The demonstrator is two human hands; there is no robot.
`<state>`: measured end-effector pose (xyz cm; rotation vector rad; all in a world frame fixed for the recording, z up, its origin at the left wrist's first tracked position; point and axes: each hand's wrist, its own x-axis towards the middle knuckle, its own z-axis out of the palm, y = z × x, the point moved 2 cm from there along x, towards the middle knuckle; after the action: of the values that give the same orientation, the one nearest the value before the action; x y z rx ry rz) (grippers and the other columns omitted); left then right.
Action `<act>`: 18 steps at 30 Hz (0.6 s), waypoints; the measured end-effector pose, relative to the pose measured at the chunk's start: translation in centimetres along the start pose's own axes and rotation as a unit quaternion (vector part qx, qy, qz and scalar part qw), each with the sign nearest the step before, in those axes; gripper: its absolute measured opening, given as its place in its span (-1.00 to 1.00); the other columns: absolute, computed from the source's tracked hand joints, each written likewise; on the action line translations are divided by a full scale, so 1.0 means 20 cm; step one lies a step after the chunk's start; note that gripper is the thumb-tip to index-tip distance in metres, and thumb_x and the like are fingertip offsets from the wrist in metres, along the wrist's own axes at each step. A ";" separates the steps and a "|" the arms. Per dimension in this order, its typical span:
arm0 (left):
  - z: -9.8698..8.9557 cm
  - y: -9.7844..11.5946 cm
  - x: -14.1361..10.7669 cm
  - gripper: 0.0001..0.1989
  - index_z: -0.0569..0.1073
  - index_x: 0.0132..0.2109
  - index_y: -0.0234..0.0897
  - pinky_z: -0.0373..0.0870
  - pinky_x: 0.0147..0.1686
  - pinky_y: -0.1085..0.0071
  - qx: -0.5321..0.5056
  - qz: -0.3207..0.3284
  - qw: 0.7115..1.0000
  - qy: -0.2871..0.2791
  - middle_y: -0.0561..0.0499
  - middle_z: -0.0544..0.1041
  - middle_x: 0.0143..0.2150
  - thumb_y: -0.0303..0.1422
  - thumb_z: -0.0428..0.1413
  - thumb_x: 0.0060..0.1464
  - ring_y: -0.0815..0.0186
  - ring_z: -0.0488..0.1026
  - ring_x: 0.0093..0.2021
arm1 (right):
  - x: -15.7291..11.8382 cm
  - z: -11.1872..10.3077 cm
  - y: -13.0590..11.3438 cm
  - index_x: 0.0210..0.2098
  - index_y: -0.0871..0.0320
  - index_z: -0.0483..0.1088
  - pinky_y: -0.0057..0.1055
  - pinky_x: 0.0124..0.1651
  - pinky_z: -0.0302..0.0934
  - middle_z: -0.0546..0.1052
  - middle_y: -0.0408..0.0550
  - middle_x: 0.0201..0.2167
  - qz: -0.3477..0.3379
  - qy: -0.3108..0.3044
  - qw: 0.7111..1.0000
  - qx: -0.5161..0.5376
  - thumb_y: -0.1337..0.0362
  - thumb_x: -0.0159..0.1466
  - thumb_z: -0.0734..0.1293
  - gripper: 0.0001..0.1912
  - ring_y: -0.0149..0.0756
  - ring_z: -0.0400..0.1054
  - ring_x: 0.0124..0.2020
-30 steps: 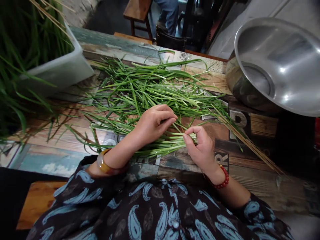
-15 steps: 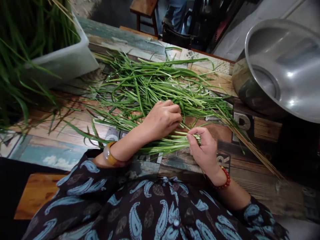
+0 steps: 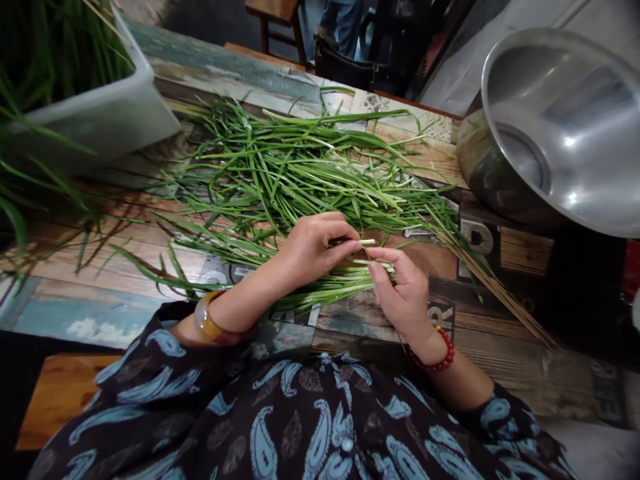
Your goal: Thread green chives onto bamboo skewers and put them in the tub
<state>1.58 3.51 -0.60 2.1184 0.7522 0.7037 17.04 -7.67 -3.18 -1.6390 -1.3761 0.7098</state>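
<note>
My left hand (image 3: 320, 250) pinches a green stalk (image 3: 367, 242), whose pale cut end sticks out past the fingertips. Close on its right, my right hand (image 3: 403, 287) has its fingers curled round the pale ends of a bunch of green stalks (image 3: 333, 291); thumb and forefinger meet near the left fingertips. The bunch runs leftward beneath my left hand and wrist, which hide part of it. Beyond both hands a loose pile of long green stalks (image 3: 280, 160) spreads over the patterned wooden table (image 3: 510, 340).
A white bin (image 3: 105, 120) full of green leaves stands at the left. The large steel bowl (image 3: 565, 133) is at the right. Thin brown sticks (image 3: 500, 297) lie right of the pile. Past the far edge are a wooden stool (image 3: 273, 10) and a person's jeans-clad leg (image 3: 345, 27).
My left hand has come out of the pile's near side with a stalk between its fingertips. My right forefinger has stretched toward it. The whole view has shifted slightly.
</note>
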 end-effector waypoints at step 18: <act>0.01 0.02 -0.01 -0.91 0.56 -0.34 -0.35 0.30 -0.36 0.53 -0.042 -0.018 0.999 0.025 0.02 0.55 -0.40 -0.49 0.17 0.13 0.41 0.46 -0.38 | 0.01 -0.01 -0.03 -0.05 0.05 0.47 -0.30 -0.28 0.45 0.59 -0.08 -0.34 0.000 -0.002 1.000 0.009 0.22 0.35 0.27 -0.78 -0.18 0.54 -0.19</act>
<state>1.74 3.07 -0.52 2.0138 0.7720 0.7577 16.90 -7.51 -2.54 -1.6244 -1.3695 0.7237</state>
